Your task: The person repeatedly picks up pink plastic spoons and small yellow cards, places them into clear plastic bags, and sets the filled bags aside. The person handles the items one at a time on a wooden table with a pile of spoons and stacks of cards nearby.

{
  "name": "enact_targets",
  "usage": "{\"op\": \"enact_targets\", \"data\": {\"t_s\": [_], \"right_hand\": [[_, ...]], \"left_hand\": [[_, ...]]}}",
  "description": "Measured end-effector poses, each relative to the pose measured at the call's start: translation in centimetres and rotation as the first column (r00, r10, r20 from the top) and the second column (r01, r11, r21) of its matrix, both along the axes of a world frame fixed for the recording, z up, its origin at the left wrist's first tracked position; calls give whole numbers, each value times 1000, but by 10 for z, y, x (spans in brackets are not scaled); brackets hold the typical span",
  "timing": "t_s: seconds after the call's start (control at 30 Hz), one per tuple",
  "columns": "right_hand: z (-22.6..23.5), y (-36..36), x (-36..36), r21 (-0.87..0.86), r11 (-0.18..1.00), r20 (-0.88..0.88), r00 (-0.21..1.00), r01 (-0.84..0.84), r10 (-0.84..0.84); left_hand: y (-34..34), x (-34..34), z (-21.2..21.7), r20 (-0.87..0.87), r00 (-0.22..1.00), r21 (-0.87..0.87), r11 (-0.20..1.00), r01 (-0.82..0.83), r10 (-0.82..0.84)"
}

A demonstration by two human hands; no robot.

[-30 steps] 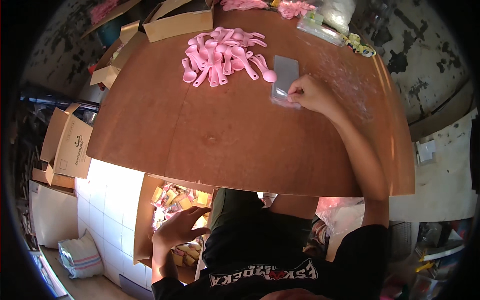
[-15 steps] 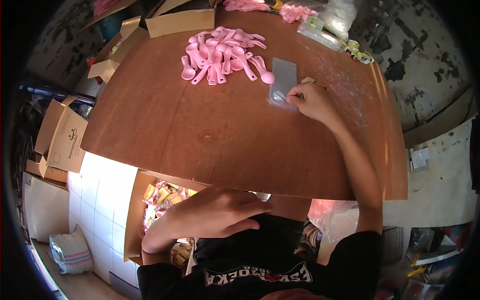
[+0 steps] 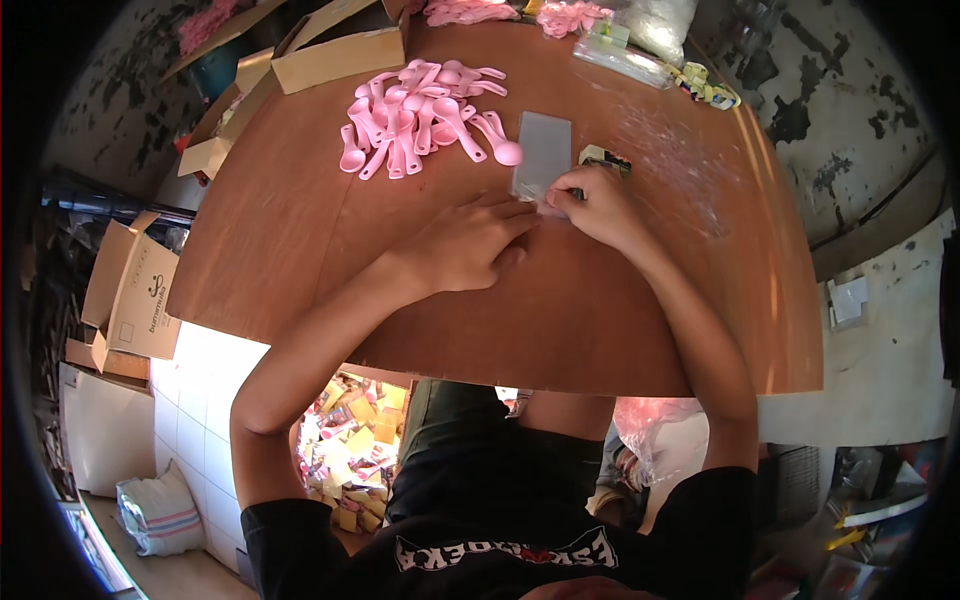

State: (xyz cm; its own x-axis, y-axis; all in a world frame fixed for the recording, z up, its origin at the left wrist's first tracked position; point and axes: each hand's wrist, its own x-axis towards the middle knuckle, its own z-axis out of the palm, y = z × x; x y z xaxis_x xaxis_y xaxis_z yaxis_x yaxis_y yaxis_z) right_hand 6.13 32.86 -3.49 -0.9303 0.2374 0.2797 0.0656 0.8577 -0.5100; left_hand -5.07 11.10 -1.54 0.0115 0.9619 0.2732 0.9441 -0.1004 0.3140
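A stack of flat clear plastic bags (image 3: 545, 143) lies on the brown table (image 3: 420, 330), right of a pile of pink plastic spoons (image 3: 408, 118). My right hand (image 3: 597, 207) is closed in a pinch on the near end of the bags, thumb against forefinger. Palm down on the left, my left hand (image 3: 478, 243) has its fingers stretched out, their tips close to that same end; whether they touch the plastic I cannot tell. A small dark and yellow printed card (image 3: 606, 160) lies just beyond my right hand, partly covered by it.
An open cardboard box (image 3: 340, 55) stands at the table's far left edge. Pink spoon bundles (image 3: 470, 10) and a bulging clear bag (image 3: 655, 28) lie at the back. Loose clear film (image 3: 680, 165) covers the right side. Below the table, a box holds several packed pieces (image 3: 355, 430).
My left hand has risen from below the table's near edge and reached forward beside my right hand. The right hand stays at the bags' near end. The view has shifted slightly.
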Motion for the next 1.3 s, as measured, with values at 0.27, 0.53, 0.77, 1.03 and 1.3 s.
{"op": "enact_targets", "data": {"t_s": [0.27,0.53,0.77,1.03,1.3], "right_hand": [[69,-21,23,-32,934,-458,826,355,-329],[92,-96,75,115,981,-15,987,-156,159],[98,-60,76,63,996,-10,998,-64,65],[32,6,64,436,895,-61,995,94,-75],[30,5,67,144,981,-66,990,134,-126]], "left_hand": [[1,-3,-5,-64,998,24,999,28,-26],[-30,36,23,233,973,417,903,-105,6],[-84,55,21,683,730,250,932,-261,21],[-95,88,4,955,158,295,842,-451,-250],[-85,95,-3,966,34,243,860,-448,-255]]}}
